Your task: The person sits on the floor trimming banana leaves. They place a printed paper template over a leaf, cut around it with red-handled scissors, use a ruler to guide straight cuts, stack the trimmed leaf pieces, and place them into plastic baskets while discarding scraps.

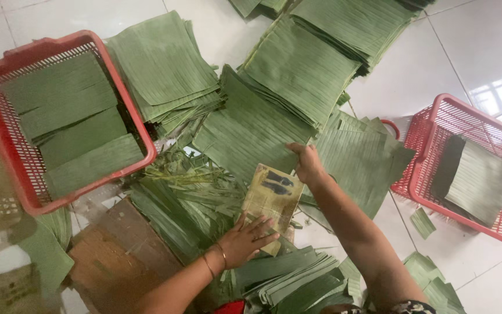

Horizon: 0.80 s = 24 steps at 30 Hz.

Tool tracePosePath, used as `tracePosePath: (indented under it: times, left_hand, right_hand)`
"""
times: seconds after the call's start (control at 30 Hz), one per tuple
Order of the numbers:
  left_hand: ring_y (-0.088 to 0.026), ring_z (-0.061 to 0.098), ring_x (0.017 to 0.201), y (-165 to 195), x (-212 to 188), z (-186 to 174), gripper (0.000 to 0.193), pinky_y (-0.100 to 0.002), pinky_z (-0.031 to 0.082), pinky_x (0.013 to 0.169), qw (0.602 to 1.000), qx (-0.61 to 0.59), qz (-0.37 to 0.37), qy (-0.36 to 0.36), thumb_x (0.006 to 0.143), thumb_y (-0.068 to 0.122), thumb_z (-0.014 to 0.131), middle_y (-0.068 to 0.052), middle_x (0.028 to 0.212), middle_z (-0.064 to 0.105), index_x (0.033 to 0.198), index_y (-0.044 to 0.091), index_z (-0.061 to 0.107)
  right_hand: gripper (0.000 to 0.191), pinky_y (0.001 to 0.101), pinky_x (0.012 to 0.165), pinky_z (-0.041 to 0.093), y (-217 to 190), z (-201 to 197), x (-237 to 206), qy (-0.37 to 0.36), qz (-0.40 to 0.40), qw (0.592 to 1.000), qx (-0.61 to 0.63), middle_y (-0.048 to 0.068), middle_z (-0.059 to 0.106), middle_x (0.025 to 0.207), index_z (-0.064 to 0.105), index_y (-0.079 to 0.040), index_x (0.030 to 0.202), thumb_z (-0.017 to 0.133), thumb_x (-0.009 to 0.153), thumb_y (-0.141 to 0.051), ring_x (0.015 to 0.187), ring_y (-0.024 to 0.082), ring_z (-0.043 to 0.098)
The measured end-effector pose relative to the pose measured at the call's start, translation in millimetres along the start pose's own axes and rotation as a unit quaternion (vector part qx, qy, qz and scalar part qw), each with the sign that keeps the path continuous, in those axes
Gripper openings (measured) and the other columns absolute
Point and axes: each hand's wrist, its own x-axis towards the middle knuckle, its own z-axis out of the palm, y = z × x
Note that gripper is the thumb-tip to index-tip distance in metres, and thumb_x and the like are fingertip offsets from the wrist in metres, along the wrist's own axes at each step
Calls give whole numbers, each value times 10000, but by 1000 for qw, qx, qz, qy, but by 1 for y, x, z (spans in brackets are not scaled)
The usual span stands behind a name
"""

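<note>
My left hand lies flat, fingers spread, on the near end of a yellowish rectangular card with dark marks, which rests on green banana leaf pieces. My right hand reaches past the card's far corner and grips the edge of a cut leaf sheet on a low stack. Leaf trimmings lie beside the card, to its left. A thin bangle circles my left wrist.
Two more stacks of cut leaf sheets lie on the white tiled floor. A red basket at left holds leaf strips; another red basket at right holds folded leaves. A brown board sits near left.
</note>
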Motion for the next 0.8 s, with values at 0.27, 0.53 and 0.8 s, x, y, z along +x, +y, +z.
tracePosePath:
  times: [0.27, 0.53, 0.8]
  left_hand:
    - [-309, -6, 1595, 15, -4, -30, 890, -672, 25, 1218, 997, -50, -45, -48, 922, 307, 671, -95, 1739, 39, 1651, 266, 161]
    - [-305, 21, 1567, 26, -19, -87, 905, -621, 4, 1236, 990, 22, -65, -121, 860, 248, 710, -106, 1707, 35, 1610, 227, 205]
    - [-329, 572, 1285, -5, -207, -166, 524, -427, 461, 1101, 961, -52, -265, 63, 885, 224, 658, -121, 1380, 601, 1384, 114, 543]
  right_hand:
    - [278, 403, 710, 625, -2, 8, -14, -30, -66, 997, -29, 188, 703, 1039, 624, 42, 1116, 699, 849, 32, 864, 276, 718]
    - [512, 385, 834, 575, -91, 60, -100, 46, -400, 823, -401, 173, 760, 1098, 616, 9, 1346, 710, 843, -13, 985, 248, 714]
    - [445, 475, 803, 545, -246, 169, -271, -54, -593, 429, -679, 222, 705, 918, 657, -45, 1270, 606, 837, 47, 816, 387, 698]
